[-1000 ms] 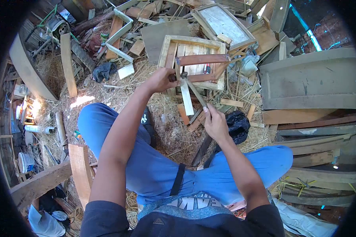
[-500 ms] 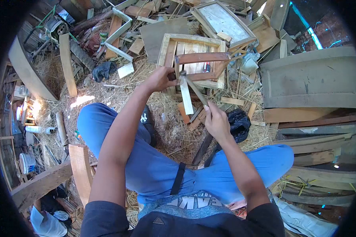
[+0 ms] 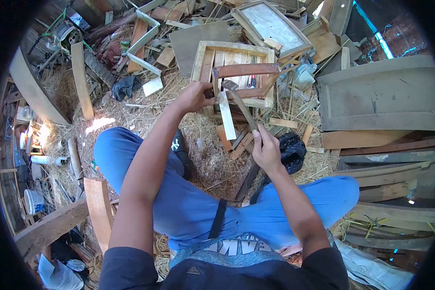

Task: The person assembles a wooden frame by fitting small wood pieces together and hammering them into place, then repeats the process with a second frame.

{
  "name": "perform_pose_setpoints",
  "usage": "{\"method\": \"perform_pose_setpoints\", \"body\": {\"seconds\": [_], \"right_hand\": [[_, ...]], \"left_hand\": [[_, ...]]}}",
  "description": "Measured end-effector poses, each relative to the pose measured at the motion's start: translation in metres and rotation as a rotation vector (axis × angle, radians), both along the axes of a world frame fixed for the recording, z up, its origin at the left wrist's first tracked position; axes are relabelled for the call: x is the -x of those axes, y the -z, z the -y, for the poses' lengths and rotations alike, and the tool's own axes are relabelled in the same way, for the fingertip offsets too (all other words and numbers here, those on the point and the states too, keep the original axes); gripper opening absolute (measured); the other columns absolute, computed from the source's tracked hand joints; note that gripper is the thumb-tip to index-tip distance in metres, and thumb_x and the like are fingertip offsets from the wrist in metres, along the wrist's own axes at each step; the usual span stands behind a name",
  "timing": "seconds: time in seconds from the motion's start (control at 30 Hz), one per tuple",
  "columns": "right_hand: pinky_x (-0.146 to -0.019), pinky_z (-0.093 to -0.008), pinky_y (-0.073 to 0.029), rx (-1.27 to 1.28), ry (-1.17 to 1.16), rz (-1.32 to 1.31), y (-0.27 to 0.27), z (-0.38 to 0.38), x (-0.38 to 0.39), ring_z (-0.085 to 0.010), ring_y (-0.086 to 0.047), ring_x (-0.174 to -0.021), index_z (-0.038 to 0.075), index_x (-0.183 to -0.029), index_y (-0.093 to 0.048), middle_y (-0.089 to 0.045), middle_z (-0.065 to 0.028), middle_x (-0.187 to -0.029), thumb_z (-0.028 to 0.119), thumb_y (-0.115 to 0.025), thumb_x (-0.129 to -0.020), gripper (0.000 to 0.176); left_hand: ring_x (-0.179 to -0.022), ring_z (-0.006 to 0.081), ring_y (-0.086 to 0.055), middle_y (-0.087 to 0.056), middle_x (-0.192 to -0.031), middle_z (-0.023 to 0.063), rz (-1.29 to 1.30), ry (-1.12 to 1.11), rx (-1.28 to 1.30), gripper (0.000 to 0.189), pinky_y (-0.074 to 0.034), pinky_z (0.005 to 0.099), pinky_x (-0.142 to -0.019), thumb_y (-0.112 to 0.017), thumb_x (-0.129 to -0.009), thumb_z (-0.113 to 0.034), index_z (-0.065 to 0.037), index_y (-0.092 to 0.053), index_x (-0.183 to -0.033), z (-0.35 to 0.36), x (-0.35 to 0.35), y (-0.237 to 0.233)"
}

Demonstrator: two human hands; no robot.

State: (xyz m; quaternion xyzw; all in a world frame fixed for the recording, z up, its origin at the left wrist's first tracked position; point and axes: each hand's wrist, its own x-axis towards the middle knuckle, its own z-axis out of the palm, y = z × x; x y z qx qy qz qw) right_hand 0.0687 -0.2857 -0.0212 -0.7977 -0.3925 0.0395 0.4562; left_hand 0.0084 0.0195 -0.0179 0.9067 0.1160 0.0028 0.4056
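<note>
Straw (image 3: pixel 210 166) litters ground (image 3: pixel 200 128); right hand (image 3: pixel 267 151) grips a hammer (image 3: pixel 241 106), left hand (image 3: pixel 196 97) a reddish wooden frame (image 3: pixel 249 70).

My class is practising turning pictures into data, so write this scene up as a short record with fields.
right hand: grips the hammer handle
left hand: at the brown frame's left corner; exact grip unclear
hammer head: near the pale strip's upper end
brown frame: over the larger slatted frame
pale strip: slants toward the person
larger slatted frame: on the littered ground
black bag: beyond the right knee
</note>
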Motion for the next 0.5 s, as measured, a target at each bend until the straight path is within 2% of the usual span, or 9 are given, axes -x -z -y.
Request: {"method": "perform_pose_setpoints", "body": {"seconds": [0.1, 0.17, 0.2, 0.27, 0.3, 0.33, 0.37, 0.4, 0.5], "right_hand": [[-0.071, -0.0521, -0.053, 0.109, 0.009, 0.019, -0.008, -0.001, 0.001, -0.0468, -0.067, -0.087, -0.001, -0.119, -0.063, -0.069, -0.0281, -0.095, 0.018, -0.058, -0.099, 0.028], [-0.07, -0.0527, -0.052, 0.245, 0.028, -0.081, -0.011, -0.001, -0.004, -0.0471, -0.067, -0.087, -0.001, -0.118, -0.063, -0.069, -0.028, -0.093, 0.018, -0.057, -0.1, 0.027], [-0.07, -0.0527, -0.052, 0.242, 0.032, -0.084, -0.009, -0.002, -0.004, -0.0471, -0.067, -0.087, -0.001, -0.118, -0.063, -0.069, -0.028, -0.093, 0.018, -0.057, -0.1, 0.027], [-0.07, -0.0533, -0.052, 0.001, 0.018, -0.046, -0.004, 0.0, 0.0, -0.0484, -0.066, -0.086, 0.001, -0.116, -0.063, -0.068, -0.0282, -0.093, 0.019, -0.055, -0.101, 0.026], [-0.07, -0.0533, -0.052, 0.006, 0.012, -0.046, -0.008, 0.0, 0.0, -0.0484, -0.066, -0.086, 0.001, -0.116, -0.063, -0.068, -0.0282, -0.093, 0.019, -0.055, -0.101, 0.026], [-0.07, -0.0534, -0.052, 0.131, 0.006, -0.071, -0.014, -0.003, 0.001, -0.0486, -0.066, -0.086, 0.001, -0.116, -0.063, -0.068, -0.0282, -0.093, 0.02, -0.054, -0.101, 0.025], [-0.069, -0.0536, -0.052, 0.254, 0.006, -0.098, -0.018, -0.004, 0.002, -0.0487, -0.065, -0.086, 0.002, -0.116, -0.063, -0.068, -0.0282, -0.093, 0.021, -0.054, -0.101, 0.025], [-0.069, -0.0536, -0.052, 0.251, 0.01, -0.098, -0.017, -0.003, 0.002, -0.0487, -0.065, -0.086, 0.002, -0.116, -0.063, -0.068, -0.0282, -0.093, 0.021, -0.054, -0.101, 0.025], [-0.07, -0.0539, -0.052, 0.209, 0.024, -0.078, -0.011, -0.003, 0.001, -0.0484, -0.065, -0.085, 0.002, -0.115, -0.063, -0.068, -0.0281, -0.092, 0.022, -0.053, -0.102, 0.026]], "left_hand": [[-0.074, 0.0212, -0.069, -0.073, -0.083, 0.0135, -0.061, -0.006, -0.016, 0.031, -0.055, 0.0374, -0.072, -0.08, -0.083, -0.02, -0.003, -0.071, -0.107, 0.001, -0.001, -0.004], [-0.074, 0.0212, -0.069, -0.073, -0.083, 0.0129, -0.041, 0.011, -0.052, 0.03, -0.055, 0.0376, -0.072, -0.08, -0.083, -0.019, -0.003, -0.071, -0.106, 0.001, -0.003, -0.006], [-0.075, 0.0211, -0.069, -0.073, -0.084, 0.0124, -0.027, 0.018, -0.078, 0.029, -0.055, 0.0377, -0.071, -0.08, -0.083, -0.019, -0.003, -0.072, -0.106, 0.001, -0.002, -0.008], [-0.075, 0.0212, -0.069, -0.073, -0.084, 0.0122, -0.048, 0.002, -0.043, 0.029, -0.055, 0.0376, -0.071, -0.08, -0.083, -0.018, -0.003, -0.072, -0.106, 0.002, -0.001, -0.008], [-0.076, 0.0212, -0.069, -0.073, -0.084, 0.012, -0.064, -0.013, -0.012, 0.028, -0.055, 0.0375, -0.072, -0.079, -0.083, -0.017, -0.003, -0.072, -0.107, 0.003, -0.001, -0.007], [-0.076, 0.0212, -0.069, -0.073, -0.084, 0.012, -0.064, -0.017, -0.011, 0.028, -0.055, 0.0375, -0.072, -0.079, -0.083, -0.017, -0.003, -0.072, -0.107, 0.003, 0.0, -0.005], [-0.071, 0.0221, -0.066, -0.072, -0.081, 0.0128, -0.029, -0.029, 0.017, 0.028, -0.053, 0.0381, -0.069, -0.081, -0.081, -0.018, -0.001, -0.071, -0.1, 0.003, 0.001, -0.004], [-0.067, 0.0231, -0.064, -0.071, -0.077, 0.0137, 0.006, -0.038, 0.044, 0.029, -0.051, 0.0386, -0.067, -0.083, -0.079, -0.02, 0.001, -0.07, -0.094, 0.003, 0.0, -0.001], [-0.068, 0.0222, -0.064, -0.071, -0.078, 0.0134, 0.057, -0.001, -0.017, 0.029, -0.052, 0.0386, -0.067, -0.083, -0.079, -0.02, 0.0, -0.071, -0.095, 0.0, -0.002, 0.002]]}}
